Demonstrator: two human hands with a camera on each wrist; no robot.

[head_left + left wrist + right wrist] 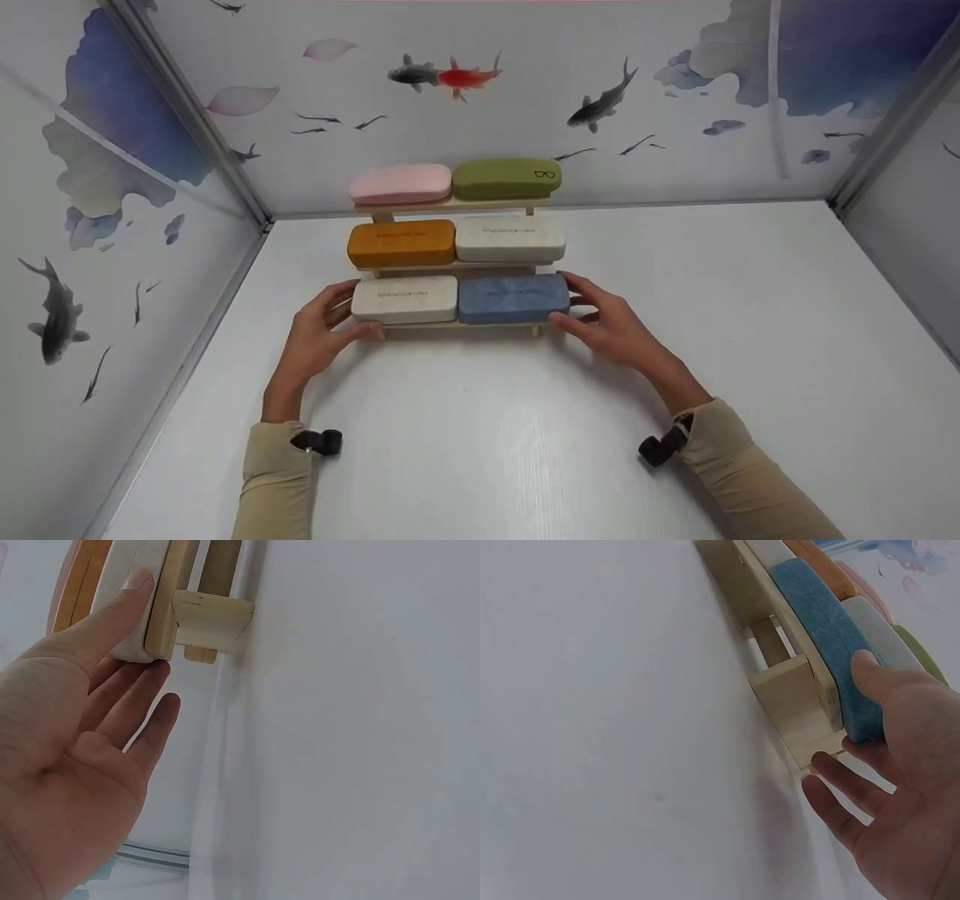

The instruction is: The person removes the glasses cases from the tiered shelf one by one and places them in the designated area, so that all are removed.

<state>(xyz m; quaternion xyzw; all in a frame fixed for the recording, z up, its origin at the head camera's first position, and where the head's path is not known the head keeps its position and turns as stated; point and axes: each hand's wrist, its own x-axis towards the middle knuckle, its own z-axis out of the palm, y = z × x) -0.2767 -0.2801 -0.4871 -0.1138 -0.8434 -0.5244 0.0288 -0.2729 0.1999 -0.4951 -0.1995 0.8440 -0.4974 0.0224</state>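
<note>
The left hand (321,330) spans the left end of a cream eyeglass case (405,304), thumb on the near side, index finger round the far corner; the gap is about as wide as the case. The right hand (615,326) likewise grips the right end of a blue eyeglass case (514,300). The index fingertips are partly hidden behind the cases, and how firmly either hand presses cannot be told.

Both cases sit side by side on the nearest, lowest shelf of a three-tier wooden rack (787,701), whose frame is mostly covered from above. Behind are an orange case (401,247) and a white case (510,244), their lettering too blurred to read, then a pink case (401,184) and a green case (499,180). The near edge cuts off both sleeves (277,480).
</note>
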